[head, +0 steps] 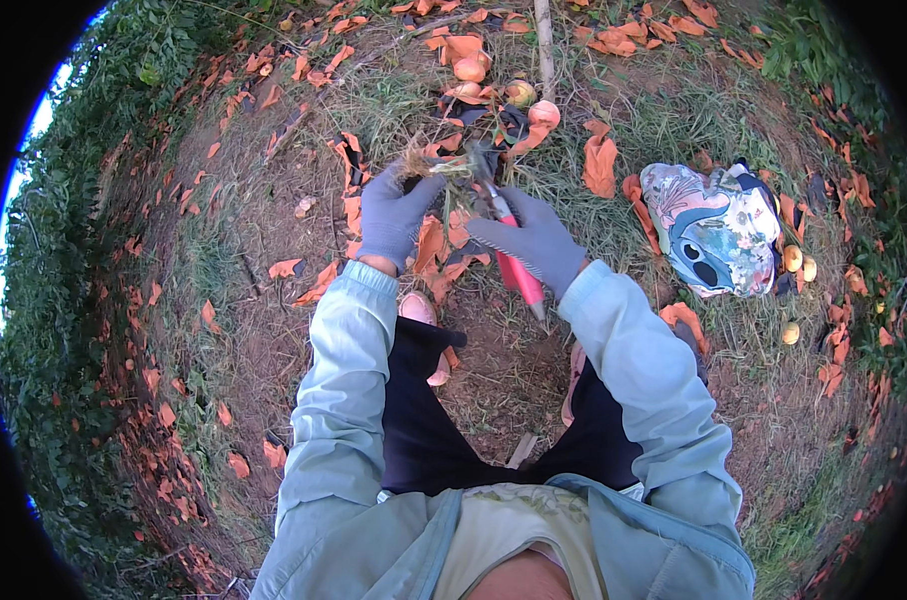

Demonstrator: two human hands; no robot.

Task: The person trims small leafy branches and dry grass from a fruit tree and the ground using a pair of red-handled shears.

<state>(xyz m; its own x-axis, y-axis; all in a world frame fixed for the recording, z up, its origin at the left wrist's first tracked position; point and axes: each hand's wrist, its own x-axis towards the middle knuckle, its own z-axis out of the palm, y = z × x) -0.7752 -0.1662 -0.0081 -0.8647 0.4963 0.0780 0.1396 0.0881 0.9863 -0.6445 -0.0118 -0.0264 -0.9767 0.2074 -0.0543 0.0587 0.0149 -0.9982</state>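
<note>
My left hand (395, 217), in a grey knit glove, grips a tuft of dry and green grass (438, 168) between thumb and fingers. My right hand (537, 241), gloved alike, is closed around a red-handled hand tool (519, 281). The tool's metal end points away from me and is blurred beside the grass, so its exact kind is unclear. Both hands are above the ground in front of me, close together. Beneath them lie crumpled orange paper pieces (435, 255), some with dark linings. Past my hands, several pinkish fruits, probably apples (544, 114), rest among the paper.
A thin wooden stake or trunk (545, 49) rises ahead. To the right lies a printed cloth bundle (712, 229) with a cartoon figure, with yellowish fruits (792, 258) beside it. Leafy plants (71, 300) border the left. My pink shoes (418, 308) stand on soil and grass.
</note>
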